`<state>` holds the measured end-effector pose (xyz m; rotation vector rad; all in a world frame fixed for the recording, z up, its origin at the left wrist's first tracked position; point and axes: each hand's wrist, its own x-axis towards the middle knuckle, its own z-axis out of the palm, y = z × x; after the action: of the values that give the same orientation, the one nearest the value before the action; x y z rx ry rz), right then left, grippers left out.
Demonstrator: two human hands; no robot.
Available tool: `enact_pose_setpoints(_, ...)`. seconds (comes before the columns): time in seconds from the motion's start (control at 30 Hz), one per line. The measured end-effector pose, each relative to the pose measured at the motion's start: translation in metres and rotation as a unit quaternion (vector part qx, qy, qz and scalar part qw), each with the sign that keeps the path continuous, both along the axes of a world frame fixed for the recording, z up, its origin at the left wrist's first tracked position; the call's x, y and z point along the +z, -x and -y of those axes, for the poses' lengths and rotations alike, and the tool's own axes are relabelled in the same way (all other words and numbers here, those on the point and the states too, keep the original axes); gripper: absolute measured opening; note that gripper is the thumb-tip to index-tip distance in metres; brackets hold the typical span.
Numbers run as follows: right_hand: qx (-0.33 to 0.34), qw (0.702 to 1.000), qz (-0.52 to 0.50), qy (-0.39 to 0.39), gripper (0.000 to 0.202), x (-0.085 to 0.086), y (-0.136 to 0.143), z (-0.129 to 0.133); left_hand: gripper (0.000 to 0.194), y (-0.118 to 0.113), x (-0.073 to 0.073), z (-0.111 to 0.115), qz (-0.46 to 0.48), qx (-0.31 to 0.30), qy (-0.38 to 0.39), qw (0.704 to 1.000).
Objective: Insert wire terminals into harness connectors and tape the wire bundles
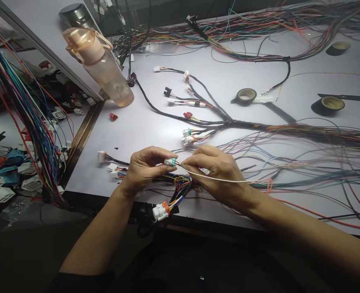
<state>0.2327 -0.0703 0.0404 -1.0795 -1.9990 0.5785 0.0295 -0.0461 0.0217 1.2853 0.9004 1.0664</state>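
Light, seemingly from overhead, whitens the table (pixel 149 130) just right of the bottle (pixel 111 79) and fades to grey far right of it. Glare catches the bottle's cap (pixel 81 38). The left hand (pixel 147 165) and right hand (pixel 221 173), below and right of the bottle, look fairly sharp; wires (pixel 335 18) far right of it blur. Well below it, everything sinks near black. Wide-angle stretch tilts the bottle.

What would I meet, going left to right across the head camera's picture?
Hanging wire bundle → peach-tinted bottle → left hand → white-and-teal connector at its fingertips → right hand → the tape roll nearest the right hand's forearm, among the rightmost two.
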Motion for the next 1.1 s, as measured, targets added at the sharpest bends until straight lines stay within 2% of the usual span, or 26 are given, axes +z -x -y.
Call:
enact_pose_setpoints(0.47,-0.015,1.0,0.003,-0.021,0.02,-0.008,0.004,0.001,0.031,0.0,-0.003,0.001,-0.015,-0.022,-0.042,0.999)
enact_pose_setpoints(0.6,-0.014,1.0,-0.008,-0.022,0.015,-0.009,0.0,0.001,0.03,-0.001,-0.002,0.001,-0.013,-0.012,-0.032,0.999)
enact_pose_setpoints(0.8,-0.003,1.0,0.008,-0.024,0.02,-0.007,0.0,0.002,0.029,-0.001,-0.001,0.002,-0.014,-0.001,-0.027,1.0)
enact_pose_setpoints(1.0,0.002,1.0,0.0,-0.012,0.021,-0.011,0.006,0.002,0.029,-0.001,-0.003,0.001,-0.017,-0.024,-0.03,0.999)
enact_pose_setpoints(1.1,-0.014,0.999,0.001,-0.033,0.02,-0.014,0.009,0.002,0.029,-0.002,-0.003,0.001,-0.008,-0.026,-0.036,0.999)
